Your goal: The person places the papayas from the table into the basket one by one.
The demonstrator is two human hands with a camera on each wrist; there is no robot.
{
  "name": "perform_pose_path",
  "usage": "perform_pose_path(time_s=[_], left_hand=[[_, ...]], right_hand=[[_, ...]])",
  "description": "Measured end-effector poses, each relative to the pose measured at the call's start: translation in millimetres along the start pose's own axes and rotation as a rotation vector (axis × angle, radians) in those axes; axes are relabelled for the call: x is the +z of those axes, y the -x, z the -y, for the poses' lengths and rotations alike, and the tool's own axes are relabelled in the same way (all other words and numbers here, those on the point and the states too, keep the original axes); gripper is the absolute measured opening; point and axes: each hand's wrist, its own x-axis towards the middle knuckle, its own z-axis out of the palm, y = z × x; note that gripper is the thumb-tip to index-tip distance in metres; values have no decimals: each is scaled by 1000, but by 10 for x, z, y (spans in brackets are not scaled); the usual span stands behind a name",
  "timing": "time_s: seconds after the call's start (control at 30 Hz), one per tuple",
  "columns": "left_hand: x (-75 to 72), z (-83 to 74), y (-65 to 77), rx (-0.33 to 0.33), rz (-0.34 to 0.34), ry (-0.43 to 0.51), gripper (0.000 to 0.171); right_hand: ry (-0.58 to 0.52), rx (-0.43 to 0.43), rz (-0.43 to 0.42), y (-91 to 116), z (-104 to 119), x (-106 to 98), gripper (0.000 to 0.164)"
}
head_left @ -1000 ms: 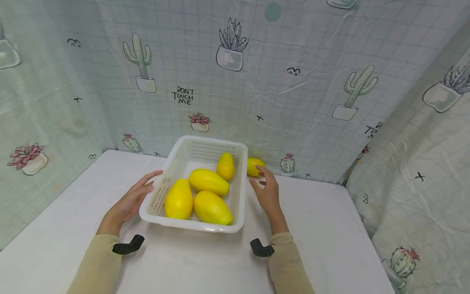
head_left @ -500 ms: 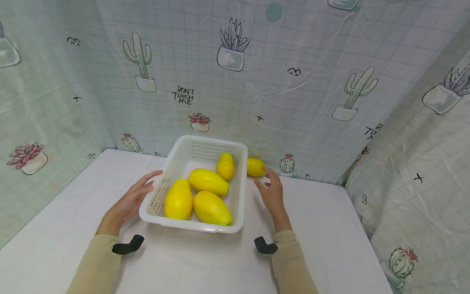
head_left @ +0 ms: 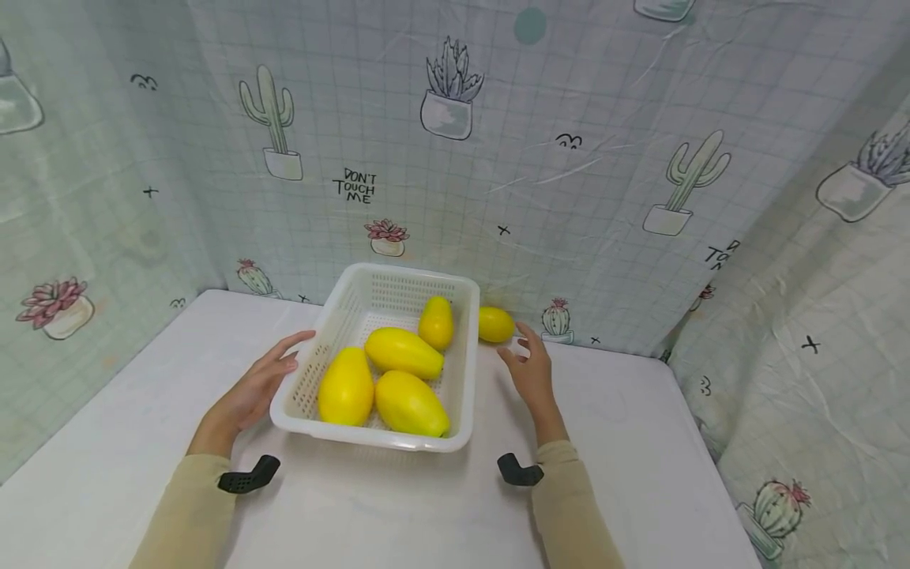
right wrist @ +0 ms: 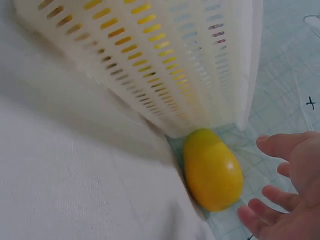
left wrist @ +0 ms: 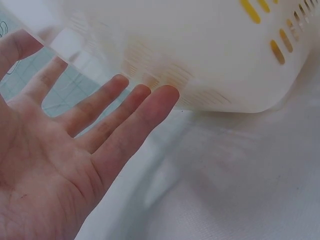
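Observation:
A white perforated plastic basket (head_left: pixel 465 395) holds several yellow papayas, among them one papaya (head_left: pixel 346 387) at its near left. My left hand (head_left: pixel 250 393) lies along the basket's left side with fingers extended; in the left wrist view its fingertips (left wrist: pixel 167 95) are right at the basket wall. Outside the basket's right rim, by the back curtain, lies another papaya (head_left: pixel 495 324), seen whole in the right wrist view. My right hand (head_left: pixel 530 371) is just to the right of it, fingers spread and loosely bent, with a visible gap and nothing held.
The white-covered table (head_left: pixel 618 442) extends to both sides and in front of the basket. A cactus-print curtain (head_left: pixel 533 190) rises behind the table's back edge and along both sides. A black device (head_left: pixel 520 471) sits on each wrist.
My right hand has drawn back to the right and slightly toward me, away from the papaya beside the basket. The left hand and the basket look unchanged.

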Motion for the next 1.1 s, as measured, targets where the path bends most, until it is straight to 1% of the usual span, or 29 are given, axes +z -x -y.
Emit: perform_pose_path(time_s=[0.27,0.43,0.7,0.9,1.1], left_hand=[[2,20,-14,2,-4,3,51],[-5,29,-14,1,-12,6,51],[-11,10,5,18,41,50,49],[4,-15,8,9,32,40,49],[4,-26,19,18,37,52,49]], right_hand=[[56,41,42,-46,-15,5,59],[84,36,45,-103,-53,2,61],[93,46,77,-149,-61,-6,61],[110,67,87,-151,-69,15,60],[106,88,102,-182,-68,51,61]])
